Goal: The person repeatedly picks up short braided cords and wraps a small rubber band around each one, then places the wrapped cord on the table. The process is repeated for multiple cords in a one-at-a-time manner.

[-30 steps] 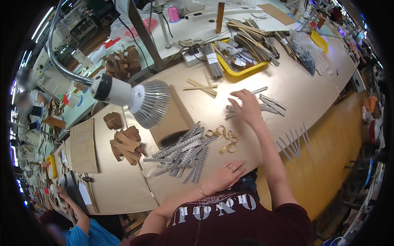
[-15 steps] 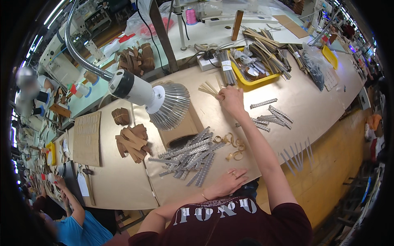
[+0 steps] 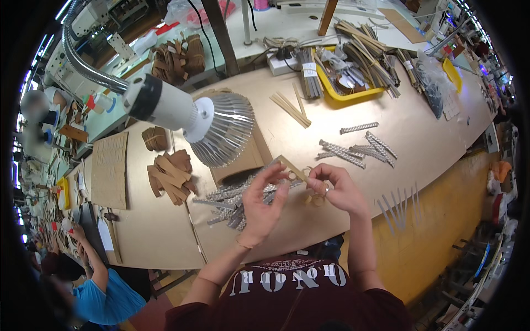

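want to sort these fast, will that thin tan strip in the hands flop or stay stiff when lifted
The tan strip probably stays fairly stiff: it spans straight between left hand and right hand. It looks thin and flat, so likely light, unlikely to roll, and might bend if squeezed.

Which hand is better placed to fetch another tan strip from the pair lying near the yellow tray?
Probably the right hand: it is closer to the tan strips; the left hand pinches the held strip.
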A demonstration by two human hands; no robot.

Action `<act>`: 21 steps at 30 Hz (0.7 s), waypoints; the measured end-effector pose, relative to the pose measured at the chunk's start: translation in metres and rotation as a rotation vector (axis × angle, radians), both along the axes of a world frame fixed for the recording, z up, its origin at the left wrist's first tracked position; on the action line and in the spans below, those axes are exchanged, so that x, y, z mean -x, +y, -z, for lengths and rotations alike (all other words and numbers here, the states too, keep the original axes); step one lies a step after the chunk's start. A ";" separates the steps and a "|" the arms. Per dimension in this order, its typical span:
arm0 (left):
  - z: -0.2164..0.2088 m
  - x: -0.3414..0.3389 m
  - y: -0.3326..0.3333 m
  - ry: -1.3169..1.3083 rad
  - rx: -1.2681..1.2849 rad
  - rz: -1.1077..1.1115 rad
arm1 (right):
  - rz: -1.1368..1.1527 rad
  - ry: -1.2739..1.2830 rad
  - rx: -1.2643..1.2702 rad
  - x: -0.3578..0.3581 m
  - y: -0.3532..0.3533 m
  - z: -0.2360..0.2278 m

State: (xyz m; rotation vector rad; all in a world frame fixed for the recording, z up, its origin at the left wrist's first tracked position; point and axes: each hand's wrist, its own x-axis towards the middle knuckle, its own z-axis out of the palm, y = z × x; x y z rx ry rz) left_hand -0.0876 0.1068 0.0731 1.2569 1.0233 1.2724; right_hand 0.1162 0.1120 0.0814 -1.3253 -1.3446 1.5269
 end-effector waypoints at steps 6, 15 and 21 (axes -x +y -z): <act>-0.011 -0.003 0.006 0.002 -0.102 -0.096 | 0.239 -0.005 -0.114 0.026 -0.026 -0.015; -0.020 -0.003 0.007 0.410 -0.677 -0.122 | 0.281 -0.202 -0.379 0.044 -0.046 -0.058; -0.025 -0.002 0.006 0.472 -0.777 -0.082 | 0.350 -0.218 -0.460 0.048 -0.044 -0.063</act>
